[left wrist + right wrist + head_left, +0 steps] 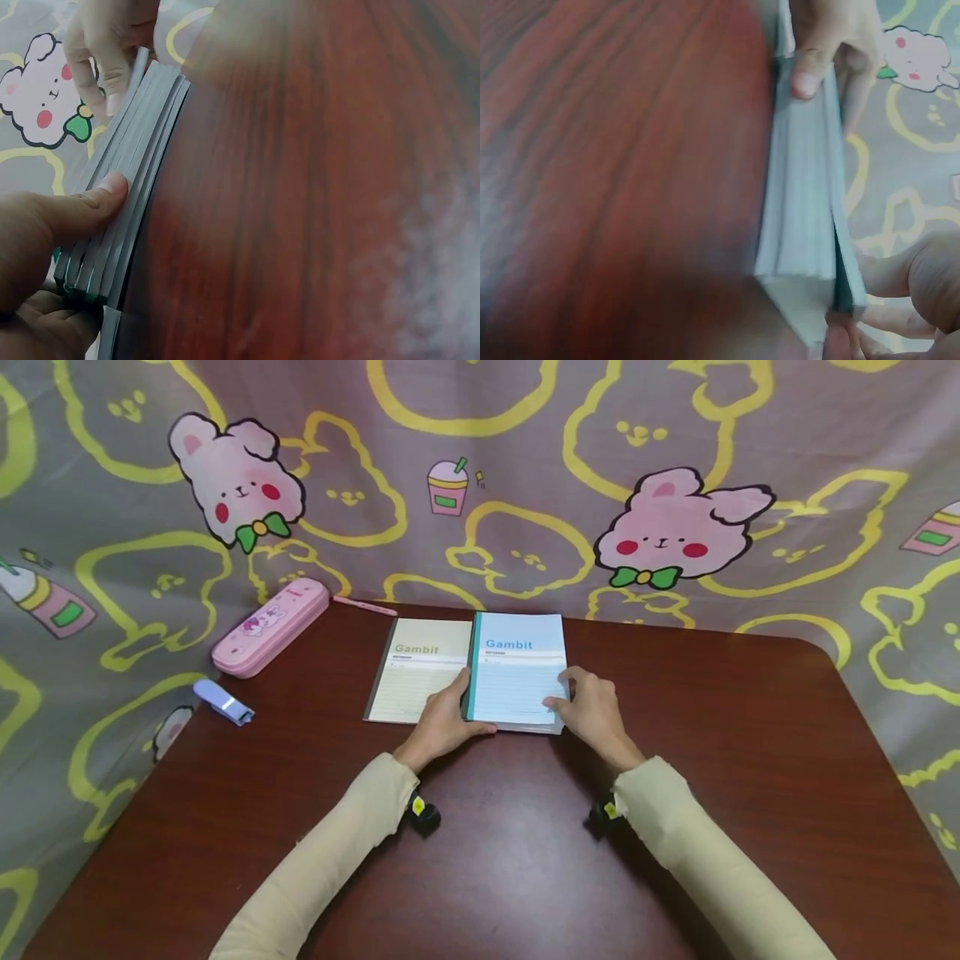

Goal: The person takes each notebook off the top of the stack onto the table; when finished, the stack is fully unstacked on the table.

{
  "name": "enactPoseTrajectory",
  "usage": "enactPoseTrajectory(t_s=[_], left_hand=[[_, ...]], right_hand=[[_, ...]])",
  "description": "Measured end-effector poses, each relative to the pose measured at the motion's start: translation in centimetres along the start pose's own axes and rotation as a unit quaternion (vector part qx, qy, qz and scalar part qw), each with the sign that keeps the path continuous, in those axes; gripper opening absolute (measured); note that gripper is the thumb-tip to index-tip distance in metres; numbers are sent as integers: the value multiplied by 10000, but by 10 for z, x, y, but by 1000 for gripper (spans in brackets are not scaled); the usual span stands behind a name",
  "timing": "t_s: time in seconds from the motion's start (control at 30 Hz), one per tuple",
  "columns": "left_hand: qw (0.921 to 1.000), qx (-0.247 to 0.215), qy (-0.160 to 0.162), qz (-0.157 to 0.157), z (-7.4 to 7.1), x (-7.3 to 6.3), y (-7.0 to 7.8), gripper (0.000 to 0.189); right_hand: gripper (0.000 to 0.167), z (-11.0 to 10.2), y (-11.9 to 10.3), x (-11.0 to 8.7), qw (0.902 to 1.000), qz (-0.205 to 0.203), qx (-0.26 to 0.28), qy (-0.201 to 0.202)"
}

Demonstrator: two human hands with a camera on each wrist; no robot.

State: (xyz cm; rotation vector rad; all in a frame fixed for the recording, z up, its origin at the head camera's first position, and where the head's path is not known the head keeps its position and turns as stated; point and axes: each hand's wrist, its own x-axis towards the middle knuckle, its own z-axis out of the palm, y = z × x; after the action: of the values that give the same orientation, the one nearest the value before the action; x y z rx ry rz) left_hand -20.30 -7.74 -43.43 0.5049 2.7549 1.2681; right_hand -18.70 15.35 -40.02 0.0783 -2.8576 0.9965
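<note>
A stack of several thin notebooks (139, 161) lies in the middle of the table, topped by a blue notebook (517, 647) with a teal spine. My left hand (444, 718) holds the stack at its near left corner, the thumb (94, 201) against the near page edges and the fingers along the spines. With the right hand (595, 710) I pinch the right side of the top notebook. In the right wrist view its edge (846, 259) stands slightly apart from those below. A cream notebook (408, 685) with a dark spine lies flat just left of the stack.
A pink pencil case (272, 627) sits at the table's back left, with a pink pen (365, 606) to its right. Nearer the left edge lies a light purple stapler-like object (223, 702). A patterned curtain (525, 460) hangs behind the brown table (750, 718).
</note>
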Motion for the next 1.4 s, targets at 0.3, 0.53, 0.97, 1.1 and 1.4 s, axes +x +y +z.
enactPoseTrajectory(t_s=[0.3, 0.53, 0.97, 1.1, 1.4], left_hand=[[9999, 124, -32, 106, 0, 2, 0, 99], [9998, 184, -78, -60, 1, 0, -3, 103], [9997, 130, -39, -217, -3, 2, 0, 108], [9990, 286, -96, -329, -4, 2, 1, 110], [9988, 267, -210, -350, -4, 1, 2, 110]], right_hand=[[30, -10, -3, 9, 9858, 460, 1543, -484], [43, -3, 3, 12, 9449, 1191, 2910, -907], [45, -56, 18, -16, 9127, 1123, 3902, -455], [49, -86, 39, -34, 9031, 996, 4158, -388], [51, -129, 83, -65, 8932, 1014, 4379, -101]])
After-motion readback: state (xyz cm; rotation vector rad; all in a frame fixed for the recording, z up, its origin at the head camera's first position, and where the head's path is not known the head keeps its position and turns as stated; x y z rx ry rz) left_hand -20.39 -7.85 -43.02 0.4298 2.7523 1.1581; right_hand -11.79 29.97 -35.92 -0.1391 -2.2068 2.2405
